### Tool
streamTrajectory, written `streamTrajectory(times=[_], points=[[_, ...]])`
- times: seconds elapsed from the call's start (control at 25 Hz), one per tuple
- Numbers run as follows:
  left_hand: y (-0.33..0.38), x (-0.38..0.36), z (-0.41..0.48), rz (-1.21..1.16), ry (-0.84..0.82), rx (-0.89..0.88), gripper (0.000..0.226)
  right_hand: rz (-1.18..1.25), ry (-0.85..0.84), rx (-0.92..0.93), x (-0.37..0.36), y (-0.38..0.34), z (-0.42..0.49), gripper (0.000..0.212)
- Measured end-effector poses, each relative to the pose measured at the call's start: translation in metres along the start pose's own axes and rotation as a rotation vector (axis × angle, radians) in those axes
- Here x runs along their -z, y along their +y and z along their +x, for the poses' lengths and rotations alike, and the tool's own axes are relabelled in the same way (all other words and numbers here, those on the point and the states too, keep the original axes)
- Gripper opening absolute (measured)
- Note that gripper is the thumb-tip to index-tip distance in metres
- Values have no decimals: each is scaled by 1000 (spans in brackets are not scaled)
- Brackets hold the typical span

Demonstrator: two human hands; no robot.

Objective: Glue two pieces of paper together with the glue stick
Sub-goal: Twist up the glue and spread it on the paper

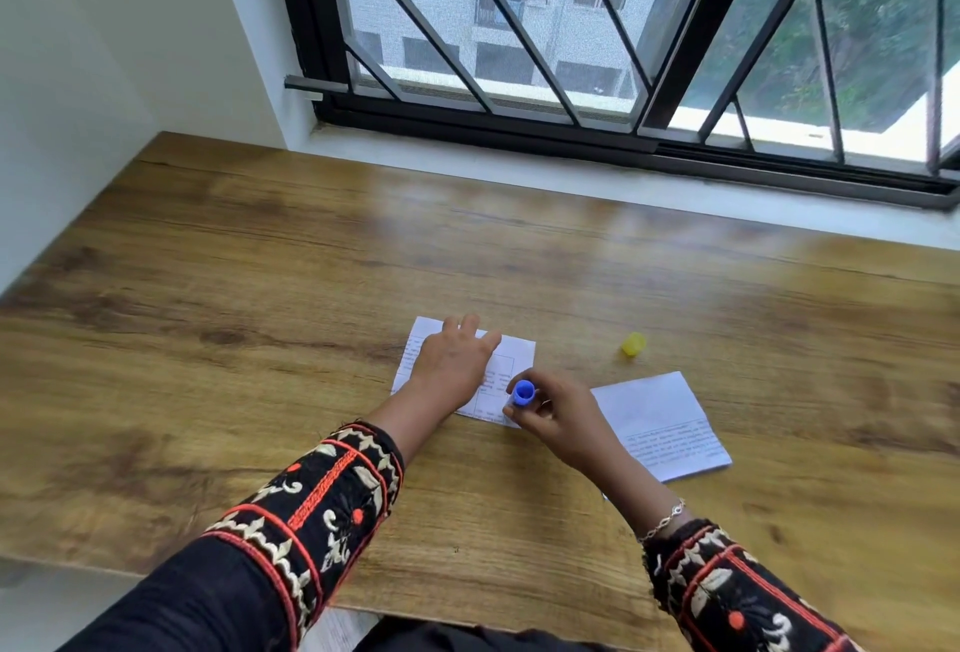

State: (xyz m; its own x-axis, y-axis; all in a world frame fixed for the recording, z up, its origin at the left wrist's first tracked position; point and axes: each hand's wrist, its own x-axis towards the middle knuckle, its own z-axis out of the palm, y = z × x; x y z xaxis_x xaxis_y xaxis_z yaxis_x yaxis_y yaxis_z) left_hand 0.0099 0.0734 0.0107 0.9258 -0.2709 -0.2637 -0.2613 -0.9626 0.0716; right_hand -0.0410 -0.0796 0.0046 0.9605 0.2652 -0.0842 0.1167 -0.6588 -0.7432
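A white printed paper [511,355] lies on the wooden table [260,287], and my left hand [454,363] presses flat on it with straight fingers. My right hand [558,415] grips a blue glue stick [523,393] upright at the paper's near right corner; the stick's lower end is hidden by my fingers. A second white paper [660,422], with print along its near edge, lies to the right of my right hand. The yellow cap [633,343] sits on the table beyond that second paper.
A white sill [571,178] and a black barred window [571,27] run along the table's far side. A white wall [78,79] stands at the left. The table's near edge is close to my sleeves.
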Motion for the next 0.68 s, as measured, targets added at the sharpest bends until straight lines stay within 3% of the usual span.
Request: streamTrajectory(times=[0.36,0.52,0.68], points=[[1,-2,1,-4,-6,19,36,146,45,-71,9,2,-15,11],[1,-2,0,-3,-3,19,38,270,51,-154,17,14,-22,21],[2,0,-1,-9,5,16,38,559,58,-246,21,24,-29,20]])
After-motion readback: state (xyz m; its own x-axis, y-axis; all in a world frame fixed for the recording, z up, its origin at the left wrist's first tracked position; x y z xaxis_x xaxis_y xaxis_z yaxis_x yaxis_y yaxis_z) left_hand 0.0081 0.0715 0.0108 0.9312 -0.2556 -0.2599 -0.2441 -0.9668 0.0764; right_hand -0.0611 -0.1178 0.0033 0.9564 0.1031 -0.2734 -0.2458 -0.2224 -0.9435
